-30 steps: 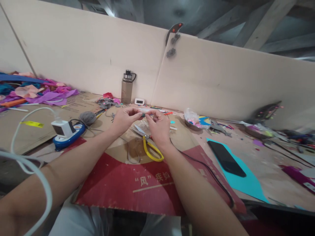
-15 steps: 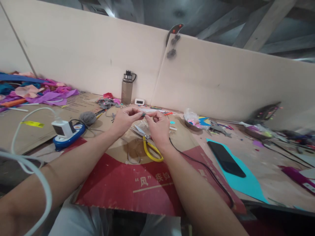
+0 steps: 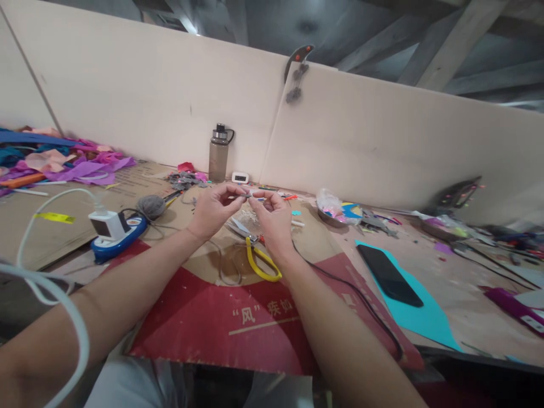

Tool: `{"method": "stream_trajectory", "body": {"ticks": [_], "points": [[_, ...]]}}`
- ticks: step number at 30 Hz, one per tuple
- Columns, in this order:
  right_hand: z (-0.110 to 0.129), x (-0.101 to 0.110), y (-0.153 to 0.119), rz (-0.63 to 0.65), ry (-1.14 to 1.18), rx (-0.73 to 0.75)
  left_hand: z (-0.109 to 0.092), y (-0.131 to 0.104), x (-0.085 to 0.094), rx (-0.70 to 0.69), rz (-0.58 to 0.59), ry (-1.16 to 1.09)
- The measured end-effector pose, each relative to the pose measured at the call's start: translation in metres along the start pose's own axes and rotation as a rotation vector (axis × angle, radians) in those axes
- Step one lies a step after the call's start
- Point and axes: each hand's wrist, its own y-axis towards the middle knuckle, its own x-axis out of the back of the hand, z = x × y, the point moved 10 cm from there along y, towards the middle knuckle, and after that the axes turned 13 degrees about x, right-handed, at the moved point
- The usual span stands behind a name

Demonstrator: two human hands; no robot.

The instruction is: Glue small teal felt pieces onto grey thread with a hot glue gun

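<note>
My left hand (image 3: 216,208) and my right hand (image 3: 271,218) meet over the middle of the cardboard sheet (image 3: 199,317). Between their fingertips is a small dark grey piece (image 3: 245,195), pinched from both sides; it is too small to name its kind. Just below, beside my right wrist, lie yellow-handled scissors (image 3: 264,263) with their blades pointing away to the left. A thin grey strand of yarn (image 3: 225,263) loops over the cardboard, and a ball of grey yarn (image 3: 152,206) rests to the left.
A blue power strip (image 3: 119,238) with a white charger and cables stands left. A bottle (image 3: 218,156) and small clock (image 3: 240,178) stand by the partition. Right are a bowl (image 3: 335,220) of scraps and a phone (image 3: 389,275) on turquoise sheet. Coloured scraps (image 3: 55,158) heap far left.
The small piece between my fingertips showed a dark teal side before and looks grey now. My fingers have shifted slightly around it; both hands stay together in the same place.
</note>
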Motion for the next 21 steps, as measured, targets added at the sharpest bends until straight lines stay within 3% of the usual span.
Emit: {"method": "stream_trajectory", "body": {"ticks": [5,14,21], "points": [[0.005,-0.001,-0.001,0.004,0.005,0.003,-0.004,-0.003,0.004,-0.058,-0.035,0.035],[0.009,-0.009,-0.004,0.065,0.083,0.018,-0.034,-0.018,0.009,-0.342,-0.108,0.239],[0.002,-0.012,-0.004,0.066,0.112,-0.014,-0.031,-0.015,0.009,-0.313,-0.111,0.354]]}}
